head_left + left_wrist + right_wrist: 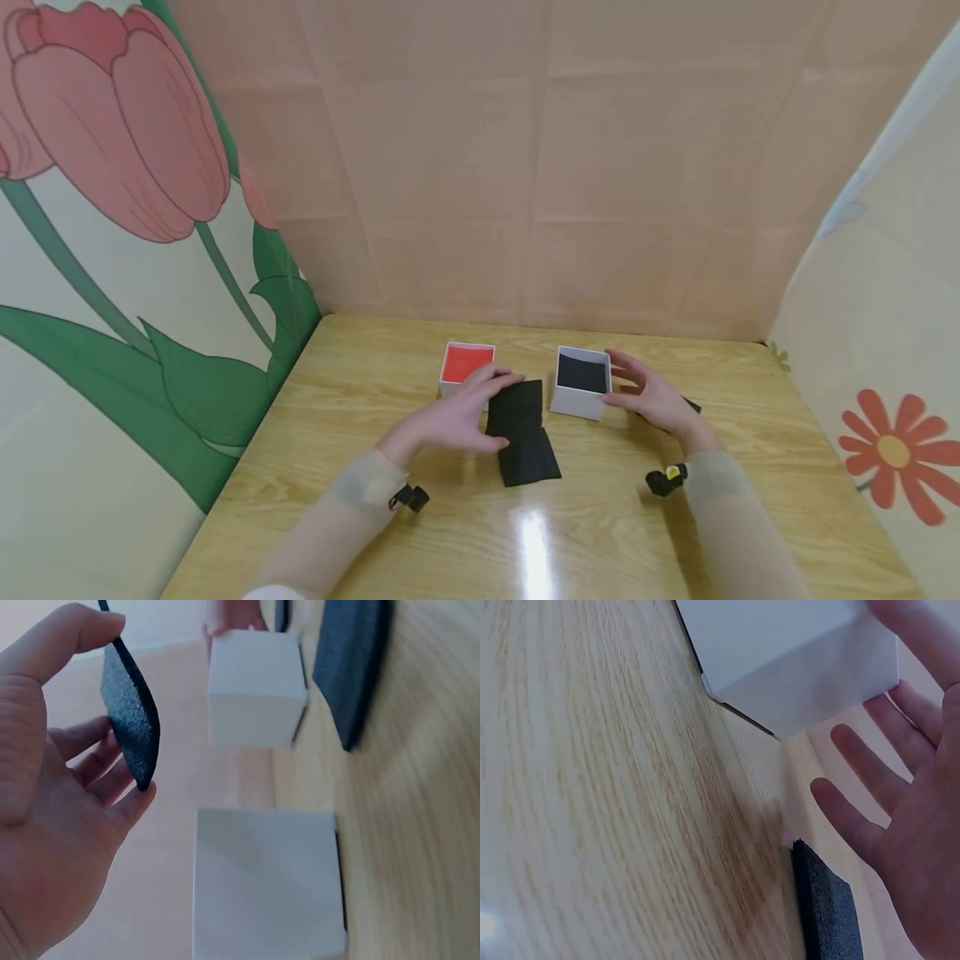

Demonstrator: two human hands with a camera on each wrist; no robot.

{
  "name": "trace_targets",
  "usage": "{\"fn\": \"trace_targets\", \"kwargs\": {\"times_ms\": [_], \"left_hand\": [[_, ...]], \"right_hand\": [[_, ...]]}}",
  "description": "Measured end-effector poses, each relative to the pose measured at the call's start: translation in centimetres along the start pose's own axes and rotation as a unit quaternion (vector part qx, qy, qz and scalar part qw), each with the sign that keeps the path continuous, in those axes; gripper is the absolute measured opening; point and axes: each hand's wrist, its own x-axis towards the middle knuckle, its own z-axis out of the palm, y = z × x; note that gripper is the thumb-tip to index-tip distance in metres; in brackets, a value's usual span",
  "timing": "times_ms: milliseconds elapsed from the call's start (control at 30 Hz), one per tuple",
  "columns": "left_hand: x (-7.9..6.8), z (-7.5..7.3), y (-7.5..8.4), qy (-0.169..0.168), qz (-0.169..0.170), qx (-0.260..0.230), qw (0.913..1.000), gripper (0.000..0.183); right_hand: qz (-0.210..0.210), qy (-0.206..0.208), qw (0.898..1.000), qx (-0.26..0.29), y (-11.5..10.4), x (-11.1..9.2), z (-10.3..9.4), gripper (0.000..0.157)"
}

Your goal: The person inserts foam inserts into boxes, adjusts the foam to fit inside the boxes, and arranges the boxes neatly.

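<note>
My left hand (pixel 468 417) pinches a black foam piece (pixel 131 712) between thumb and fingertips, raised off the table. A second black foam piece (pixel 529 460) lies below it, partly covered in the head view. My right hand (pixel 648 396) is at the right side of a white open box (pixel 577 404), thumb at its front corner and fingers reaching round the back one. Black material (pixel 581 374) shows inside that box. Left of it stands another white box (pixel 266 885) with a red piece (pixel 467 363) in it, partly hidden by my left hand.
Another black foam piece (pixel 829 915) lies on the table beneath my right hand, mostly hidden in the head view. The wooden table (pixel 360 375) ends at a pinkish cloth wall behind, with flower-printed walls on both sides.
</note>
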Motion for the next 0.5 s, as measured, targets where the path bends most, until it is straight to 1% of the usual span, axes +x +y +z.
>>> {"fn": "trace_targets", "kwargs": {"times_ms": [133,300,400,500], "left_hand": [[1.5,0.2,0.6,0.007,0.005,0.013,0.9999,0.093],[3.6,0.5,1.1,0.015,0.019,0.053,0.9983,0.093],[4.6,0.8,1.2,0.01,0.021,0.079,0.9966,0.093],[5.3,1.1,1.3,-0.006,0.016,0.091,0.9957,0.094]], "right_hand": [[0.005,0.008,1.0,0.002,-0.3,-0.8,0.8,0.098],[0.005,0.015,1.0,0.007,-0.4,-1.9,1.9,0.099],[0.006,0.02,1.0,0.014,-0.7,-2.8,2.8,0.099],[0.009,0.027,0.999,0.019,-0.9,-3.8,3.7,0.098]]}}
